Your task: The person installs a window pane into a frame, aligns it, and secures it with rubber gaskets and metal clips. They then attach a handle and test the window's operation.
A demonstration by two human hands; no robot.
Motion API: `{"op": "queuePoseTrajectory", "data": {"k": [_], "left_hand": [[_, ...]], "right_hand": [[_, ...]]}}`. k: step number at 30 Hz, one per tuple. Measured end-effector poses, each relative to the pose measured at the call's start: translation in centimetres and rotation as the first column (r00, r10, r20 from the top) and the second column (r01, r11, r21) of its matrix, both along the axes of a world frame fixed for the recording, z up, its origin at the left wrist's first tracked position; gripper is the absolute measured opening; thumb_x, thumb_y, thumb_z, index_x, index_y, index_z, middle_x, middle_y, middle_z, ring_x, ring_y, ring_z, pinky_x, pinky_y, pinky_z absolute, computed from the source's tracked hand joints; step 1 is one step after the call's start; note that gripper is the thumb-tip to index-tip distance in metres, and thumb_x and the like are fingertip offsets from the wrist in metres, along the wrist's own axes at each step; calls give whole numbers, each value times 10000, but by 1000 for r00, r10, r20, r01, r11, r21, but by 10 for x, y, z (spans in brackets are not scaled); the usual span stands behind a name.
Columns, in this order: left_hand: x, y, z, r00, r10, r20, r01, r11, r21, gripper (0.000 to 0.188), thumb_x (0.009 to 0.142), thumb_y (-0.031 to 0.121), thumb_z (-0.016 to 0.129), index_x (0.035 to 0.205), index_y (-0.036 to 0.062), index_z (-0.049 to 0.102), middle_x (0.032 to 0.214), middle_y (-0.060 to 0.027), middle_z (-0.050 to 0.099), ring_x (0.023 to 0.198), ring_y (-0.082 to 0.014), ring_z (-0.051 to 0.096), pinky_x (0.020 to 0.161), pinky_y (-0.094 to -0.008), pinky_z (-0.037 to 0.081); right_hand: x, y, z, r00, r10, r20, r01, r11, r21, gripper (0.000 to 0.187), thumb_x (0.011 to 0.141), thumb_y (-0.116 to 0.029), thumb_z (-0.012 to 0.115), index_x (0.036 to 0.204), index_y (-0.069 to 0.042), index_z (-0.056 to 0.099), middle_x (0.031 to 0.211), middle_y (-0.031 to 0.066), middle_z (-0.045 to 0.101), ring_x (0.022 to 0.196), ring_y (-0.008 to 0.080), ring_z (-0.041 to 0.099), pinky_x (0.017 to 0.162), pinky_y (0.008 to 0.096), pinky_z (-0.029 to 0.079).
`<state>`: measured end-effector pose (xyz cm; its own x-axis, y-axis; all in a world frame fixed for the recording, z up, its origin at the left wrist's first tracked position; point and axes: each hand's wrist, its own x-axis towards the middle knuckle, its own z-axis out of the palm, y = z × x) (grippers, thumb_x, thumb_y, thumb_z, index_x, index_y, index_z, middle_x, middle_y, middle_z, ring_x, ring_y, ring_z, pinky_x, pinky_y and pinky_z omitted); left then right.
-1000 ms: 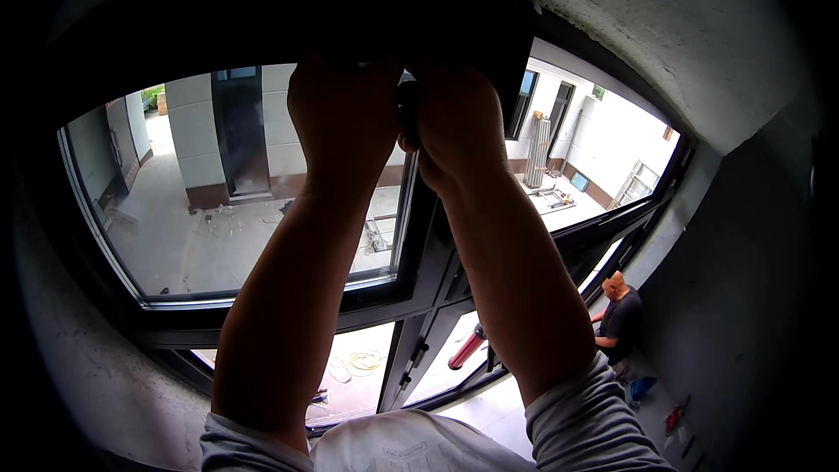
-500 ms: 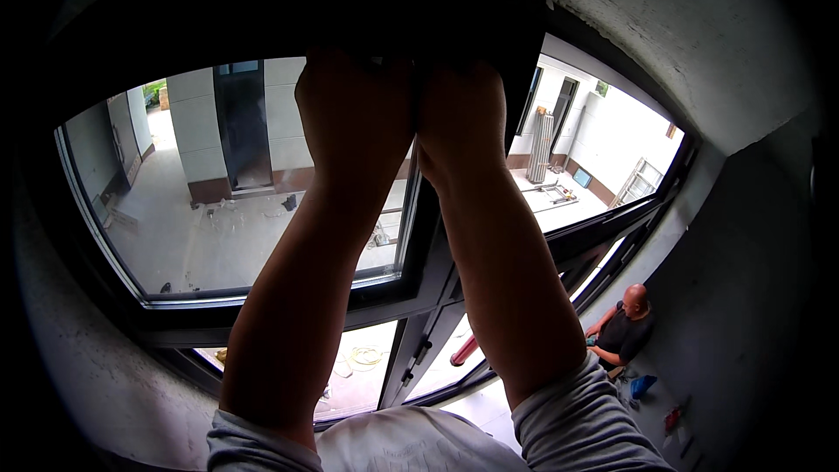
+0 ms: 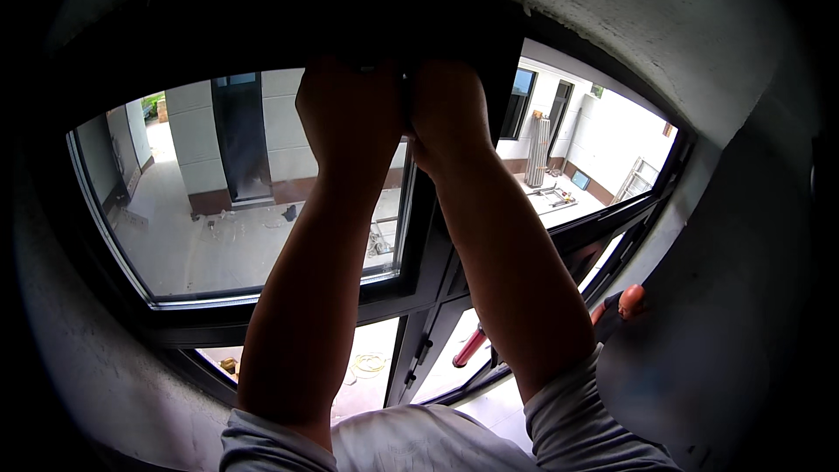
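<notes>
Both my arms reach up to the dark top part of a black window frame [image 3: 262,319]. My left hand [image 3: 350,118] is closed like a fist against it, with its back towards me. Close beside it on the right, my right hand [image 3: 447,109] is closed in the same way. Shadow hides the fingertips of both hands, and what they grip cannot be made out. A tiny bright fleck shows between the hands. The large glass pane [image 3: 201,245] lies behind and left of my left forearm. A dark upright bar [image 3: 419,236] runs down between my forearms.
Rough plaster wall [image 3: 655,26] borders the window at upper right. Below, a co-worker [image 3: 625,306] is at lower right, partly behind a blurred patch. A dark red tube [image 3: 469,347] shows through the lower opening. Outside, a ladder [image 3: 640,177] leans on a white wall.
The view has shifted slightly. My right hand and the frame's upper right corner appear a little further left, and both hands stay closed at the top. The co-worker is now mostly hidden by blur.
</notes>
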<state>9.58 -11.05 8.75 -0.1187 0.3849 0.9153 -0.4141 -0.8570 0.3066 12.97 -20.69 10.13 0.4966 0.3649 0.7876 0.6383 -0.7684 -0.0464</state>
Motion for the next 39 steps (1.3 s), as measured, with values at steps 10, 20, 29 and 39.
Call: {"op": "queuePoseTrajectory", "data": {"k": [10,20,29,39], "left_hand": [[-3,7,-7,966,155,-207,-152,988,34,284,878,296,713,761,37,705,715,-139,722,638,-295,733,618,-369,600],[-12,3,-5,988,-2,-156,-4,999,-39,278,879,301,721,869,24,711,811,-173,739,723,-340,748,667,-409,611],[-7,7,-10,983,116,-142,-110,993,46,265,860,286,736,853,24,700,828,-178,737,736,-318,750,646,-380,605],[-48,22,-30,930,-45,-365,67,997,48,223,874,189,745,911,39,584,757,-136,684,674,-291,716,661,-379,586]], "right_hand": [[-34,11,11,919,-328,217,376,895,-240,119,837,-205,767,751,-154,701,696,-19,699,671,122,706,557,250,549],[-35,8,11,935,-275,224,317,930,-183,95,895,-242,720,877,-157,760,826,26,755,780,175,742,598,302,567],[-50,9,19,916,-383,121,400,850,-342,97,831,-214,796,818,-151,723,744,-18,701,720,136,717,543,266,552],[-56,-40,-64,605,783,-146,-518,526,675,193,1026,-158,587,1107,8,643,862,102,701,685,150,702,573,270,576]]}}
